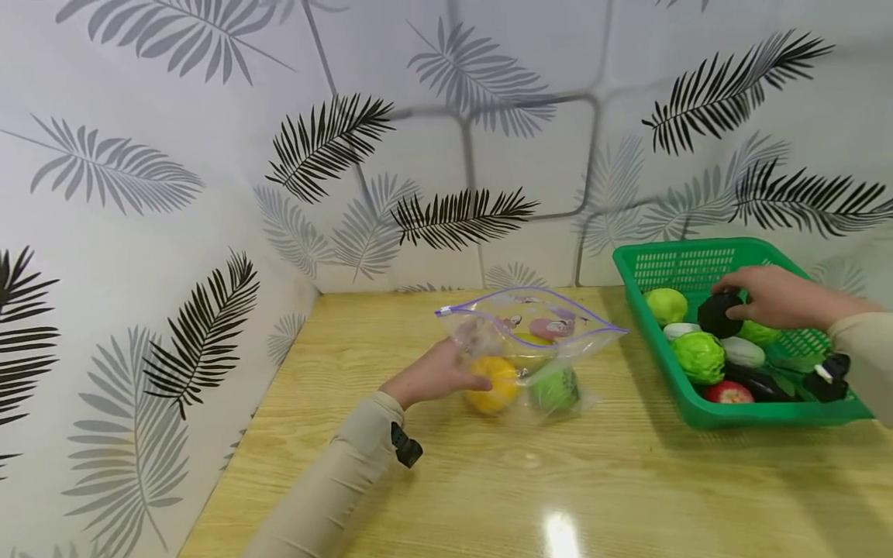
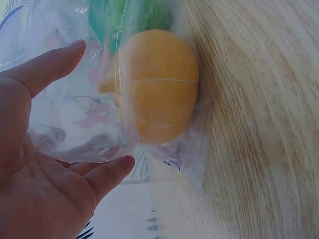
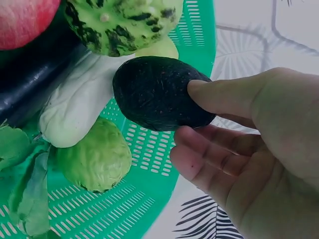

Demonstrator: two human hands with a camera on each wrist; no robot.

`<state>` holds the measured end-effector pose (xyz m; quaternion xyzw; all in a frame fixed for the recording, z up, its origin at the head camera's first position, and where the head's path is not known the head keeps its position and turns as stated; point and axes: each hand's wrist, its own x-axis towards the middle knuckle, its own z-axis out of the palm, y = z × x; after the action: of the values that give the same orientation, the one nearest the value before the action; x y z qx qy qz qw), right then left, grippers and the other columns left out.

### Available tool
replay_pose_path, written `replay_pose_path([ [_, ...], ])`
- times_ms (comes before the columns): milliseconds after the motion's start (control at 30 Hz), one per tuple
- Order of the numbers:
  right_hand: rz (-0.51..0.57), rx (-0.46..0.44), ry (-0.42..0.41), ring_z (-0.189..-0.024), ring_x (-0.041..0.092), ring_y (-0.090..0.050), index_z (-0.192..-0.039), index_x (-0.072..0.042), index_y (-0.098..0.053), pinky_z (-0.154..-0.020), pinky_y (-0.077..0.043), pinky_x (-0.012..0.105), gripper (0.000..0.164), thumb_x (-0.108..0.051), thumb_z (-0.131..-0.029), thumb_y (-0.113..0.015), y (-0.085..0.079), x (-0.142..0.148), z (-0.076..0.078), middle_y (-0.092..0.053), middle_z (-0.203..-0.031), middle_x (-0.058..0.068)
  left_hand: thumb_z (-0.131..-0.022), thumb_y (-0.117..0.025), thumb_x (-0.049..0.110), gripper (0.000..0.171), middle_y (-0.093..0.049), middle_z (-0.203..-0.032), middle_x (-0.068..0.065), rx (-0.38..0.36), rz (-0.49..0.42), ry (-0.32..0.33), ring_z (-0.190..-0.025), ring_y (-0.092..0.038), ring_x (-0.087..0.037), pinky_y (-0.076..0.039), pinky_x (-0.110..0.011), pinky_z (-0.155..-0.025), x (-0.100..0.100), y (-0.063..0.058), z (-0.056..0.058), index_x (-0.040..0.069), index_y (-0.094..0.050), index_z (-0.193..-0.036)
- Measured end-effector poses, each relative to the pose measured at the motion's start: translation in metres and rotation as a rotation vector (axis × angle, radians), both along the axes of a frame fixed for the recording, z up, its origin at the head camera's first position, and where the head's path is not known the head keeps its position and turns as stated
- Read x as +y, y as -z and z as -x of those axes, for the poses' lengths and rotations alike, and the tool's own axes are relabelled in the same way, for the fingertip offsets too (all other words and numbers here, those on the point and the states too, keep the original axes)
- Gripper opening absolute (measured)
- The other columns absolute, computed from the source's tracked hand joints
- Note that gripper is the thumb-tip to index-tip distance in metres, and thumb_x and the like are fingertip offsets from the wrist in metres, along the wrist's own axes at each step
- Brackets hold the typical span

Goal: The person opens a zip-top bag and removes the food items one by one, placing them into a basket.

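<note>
My right hand grips a dark avocado between thumb and fingers, over the green basket. On the table my left hand is at the left side of a clear zip bag with a purple seal and printed cartoon figures; thumb and fingers are spread apart along the plastic. Inside the bag are an orange pumpkin and a green vegetable. The bag's mouth gapes at the top.
The basket also holds a green-striped gourd, a pale elongated vegetable, an eggplant, a red apple and a light green wrinkled vegetable. A leaf-patterned cloth stands behind the wooden table.
</note>
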<state>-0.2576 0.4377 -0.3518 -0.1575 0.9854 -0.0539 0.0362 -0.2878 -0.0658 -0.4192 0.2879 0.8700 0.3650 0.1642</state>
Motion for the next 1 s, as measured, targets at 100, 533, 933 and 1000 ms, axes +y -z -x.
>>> replay_pose_path([
  [100, -0.009, -0.01, 0.002, -0.102, 0.046, -0.063, -0.127, 0.01, -0.061, -0.078, -0.053, 0.054, 0.042, -0.007, -0.089, -0.072, -0.003, -0.001, 0.005, -0.065, -0.117, 0.03, -0.085, -0.082, 0.031, 0.109, -0.021, -0.168, -0.006, -0.001, 0.0, -0.001, -0.147, -0.036, -0.027, -0.033, -0.044, -0.119, -0.002, 0.002, 0.0, 0.02, -0.007, -0.164],
  [533, 0.047, -0.002, -0.014, -0.08, 0.02, -0.065, -0.132, 0.008, -0.058, -0.067, -0.053, 0.042, 0.046, -0.005, -0.09, -0.072, 0.0, -0.024, 0.003, -0.065, -0.117, 0.026, -0.085, -0.082, 0.03, 0.111, -0.028, -0.165, -0.009, -0.003, -0.02, 0.021, -0.144, -0.041, -0.027, -0.035, -0.044, -0.117, -0.001, -0.001, 0.0, 0.019, -0.004, -0.164],
  [933, 0.099, 0.015, -0.104, -0.106, 0.038, -0.065, -0.124, 0.002, -0.066, -0.082, -0.055, 0.051, 0.032, 0.001, -0.093, -0.065, -0.003, -0.055, -0.003, -0.068, -0.12, 0.018, -0.085, -0.082, 0.032, 0.109, -0.025, -0.166, -0.007, -0.008, -0.004, -0.005, -0.145, -0.04, -0.027, -0.035, -0.043, -0.117, -0.001, 0.0, -0.002, 0.019, -0.008, -0.164],
  [1000, 0.101, 0.036, -0.123, -0.106, 0.037, -0.066, -0.123, 0.001, -0.067, -0.082, -0.055, 0.05, 0.03, 0.001, -0.093, -0.065, -0.005, -0.063, -0.005, -0.069, -0.119, 0.016, -0.085, -0.082, 0.032, 0.109, -0.026, -0.166, -0.007, -0.009, -0.002, -0.004, -0.145, -0.04, -0.026, -0.035, -0.043, -0.117, -0.001, 0.0, -0.002, 0.019, -0.008, -0.164],
])
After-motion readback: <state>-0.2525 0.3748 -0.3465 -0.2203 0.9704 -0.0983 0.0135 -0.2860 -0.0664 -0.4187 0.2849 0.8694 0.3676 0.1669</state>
